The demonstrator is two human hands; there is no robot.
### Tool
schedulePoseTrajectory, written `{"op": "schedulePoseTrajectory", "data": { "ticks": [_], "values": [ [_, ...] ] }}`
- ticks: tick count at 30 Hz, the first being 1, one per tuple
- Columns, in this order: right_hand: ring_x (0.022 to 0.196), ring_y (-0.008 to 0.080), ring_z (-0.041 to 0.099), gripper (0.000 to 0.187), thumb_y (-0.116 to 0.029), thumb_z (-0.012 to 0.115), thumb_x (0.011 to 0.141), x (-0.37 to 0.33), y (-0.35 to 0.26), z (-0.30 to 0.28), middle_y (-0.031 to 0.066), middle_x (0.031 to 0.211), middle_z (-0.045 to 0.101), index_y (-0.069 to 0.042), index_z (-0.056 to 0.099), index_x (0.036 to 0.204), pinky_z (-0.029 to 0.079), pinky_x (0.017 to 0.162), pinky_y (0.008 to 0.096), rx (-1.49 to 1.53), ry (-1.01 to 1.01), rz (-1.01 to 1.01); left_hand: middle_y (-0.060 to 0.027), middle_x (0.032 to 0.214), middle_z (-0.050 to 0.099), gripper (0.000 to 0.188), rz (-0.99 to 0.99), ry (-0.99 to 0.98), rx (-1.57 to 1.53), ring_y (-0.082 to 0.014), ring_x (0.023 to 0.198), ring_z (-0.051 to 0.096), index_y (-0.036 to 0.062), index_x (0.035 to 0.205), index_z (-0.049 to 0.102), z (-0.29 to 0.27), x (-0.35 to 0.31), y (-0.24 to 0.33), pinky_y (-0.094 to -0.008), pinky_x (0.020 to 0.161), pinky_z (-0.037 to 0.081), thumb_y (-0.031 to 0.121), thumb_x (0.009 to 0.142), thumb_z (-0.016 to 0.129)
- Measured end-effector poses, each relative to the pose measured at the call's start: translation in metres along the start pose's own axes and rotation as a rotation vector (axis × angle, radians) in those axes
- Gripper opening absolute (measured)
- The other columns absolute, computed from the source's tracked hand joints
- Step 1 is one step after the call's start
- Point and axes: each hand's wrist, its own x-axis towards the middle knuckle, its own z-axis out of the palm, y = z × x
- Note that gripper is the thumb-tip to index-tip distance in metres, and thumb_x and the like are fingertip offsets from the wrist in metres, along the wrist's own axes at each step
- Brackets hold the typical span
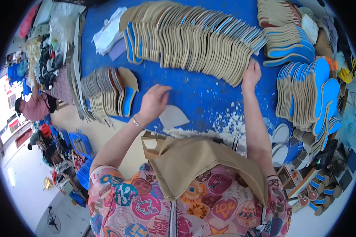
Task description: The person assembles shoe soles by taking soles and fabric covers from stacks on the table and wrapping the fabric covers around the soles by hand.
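A long curved row of tan insoles (201, 47), packed on edge, runs across the far side of the blue table (178, 85). At its right end, my right hand (251, 76) is closed against the last insole. My left hand (155, 103) is over the table to the left, its fingers curled together; whether anything is inside them is hidden. Just beside it lies a pale, flat, rounded piece (173, 117). Further left, a shorter group of grey and tan insoles (106, 93) leans together, one showing a blue face.
More blue-and-tan insoles (304, 91) are stacked along the right side. White scraps (231, 122) litter the near table edge. A white cloth or bag (110, 33) lies at the far left. A tan apron (201, 162) covers my front. Another person (35, 106) is at far left.
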Motion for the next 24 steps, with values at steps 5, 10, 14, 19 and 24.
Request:
{"op": "schedulePoseTrajectory", "data": {
  "ticks": [5, 10, 14, 19, 24],
  "values": [
    [0.090, 0.0167, 0.055, 0.020, -0.011, 0.052, 0.084, -0.019, -0.001, -0.028, 0.0088, 0.094, 0.061, 0.001, 0.060, 0.098, 0.042, 0.080, 0.0283, 0.014, 0.038, -0.029, -0.0102, 0.081, 0.057, 0.027, -0.407, 0.029, -0.193, -0.0232, 0.073, 0.057, 0.0022, 0.095, 0.058, 0.055, -0.104, -0.053, -0.0322, 0.064, 0.046, 0.010, 0.071, 0.067],
    [0.092, 0.0201, 0.054, 0.022, -0.004, 0.061, 0.076, -0.086, -0.023, -0.073, 0.0090, 0.101, 0.055, -0.007, 0.060, 0.098, 0.043, 0.082, 0.0306, -0.209, -0.019, -0.213, -0.0155, 0.091, 0.052, 0.060, -0.620, 0.328, -0.045, -0.0299, 0.081, 0.052, -0.0027, 0.101, 0.047, 0.121, -0.141, -0.063, -0.0368, 0.072, 0.043, 0.026, 0.058, 0.077],
    [0.094, 0.0283, 0.055, 0.021, -0.003, 0.061, 0.073, -0.091, -0.126, -0.144, 0.0127, 0.094, 0.057, -0.003, 0.059, 0.094, 0.043, 0.081, 0.0335, -0.366, 0.052, -0.721, -0.0142, 0.077, 0.056, 0.052, -0.813, 0.234, -0.089, -0.0271, 0.071, 0.056, 0.0003, 0.083, 0.048, 0.116, -0.143, -0.069, -0.0363, 0.063, 0.045, 0.032, 0.056, 0.079],
    [0.093, 0.0327, 0.056, 0.023, -0.010, 0.062, 0.071, -0.007, -0.179, -0.280, 0.0167, 0.096, 0.060, -0.005, 0.061, 0.094, 0.044, 0.080, 0.0395, -0.861, 0.434, -0.680, -0.0105, 0.081, 0.058, 0.042, -0.885, 0.155, -0.296, -0.0194, 0.072, 0.058, 0.0030, 0.082, 0.048, 0.100, -0.130, -0.048, -0.0321, 0.064, 0.048, 0.022, 0.060, 0.078],
    [0.098, 0.0337, 0.055, 0.034, -0.027, 0.063, 0.074, 0.042, -0.170, -0.333, 0.0194, 0.101, 0.059, -0.006, 0.061, 0.101, 0.045, 0.082, 0.0384, -0.954, 0.158, -0.261, -0.0110, 0.096, 0.059, 0.030, -0.773, 0.169, -1.510, -0.0220, 0.088, 0.059, 0.0012, 0.101, 0.050, 0.092, -0.152, -0.017, -0.0355, 0.077, 0.050, 0.007, 0.074, 0.061]
  ]
}}
